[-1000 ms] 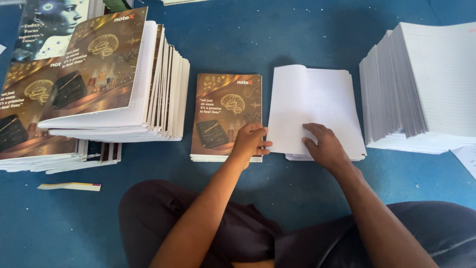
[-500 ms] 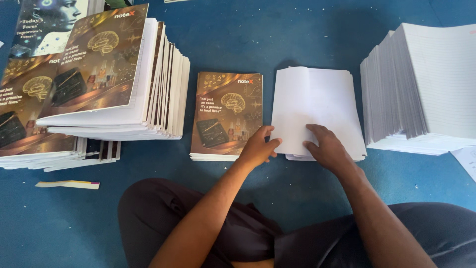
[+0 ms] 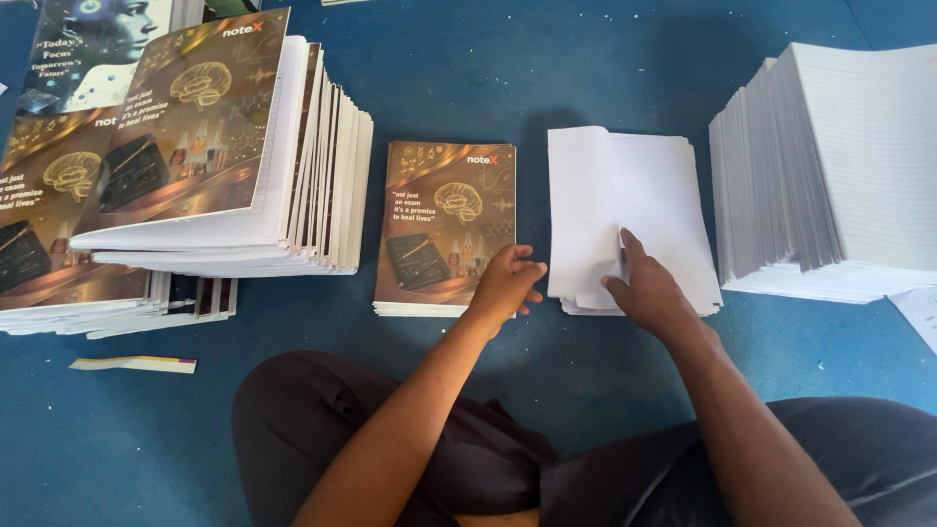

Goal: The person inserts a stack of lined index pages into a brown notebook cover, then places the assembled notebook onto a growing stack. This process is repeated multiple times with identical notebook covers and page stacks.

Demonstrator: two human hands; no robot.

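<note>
A small stack of loose white paper sheets [image 3: 649, 210] lies flat on the blue floor covering [image 3: 547, 68], its edges roughly squared; the topmost sheets on its left side are lifted and curled over, so a pale fold stands up from the rest. The right hand [image 3: 646, 291] rests on the near part of this stack with the index finger stretched forward along the inner edge of the lifted sheets and the thumb at their lower corner; whether it pinches them or only presses on them cannot be told. Just left of the paper stack, with a narrow strip of blue between, lies a thin pile of brown printed notebook covers with a golden brain picture [image 3: 444, 229]. The left hand [image 3: 506, 283] lies on the near right corner of that pile, fingers loosely spread and pointing toward the paper stack, holding nothing. Well to the left of the paper stack is a tall slanting heap of the same brown covers [image 3: 210, 156]. Close to the right of the paper stack rises a tall heap of ruled white sheets [image 3: 839, 166].
</note>
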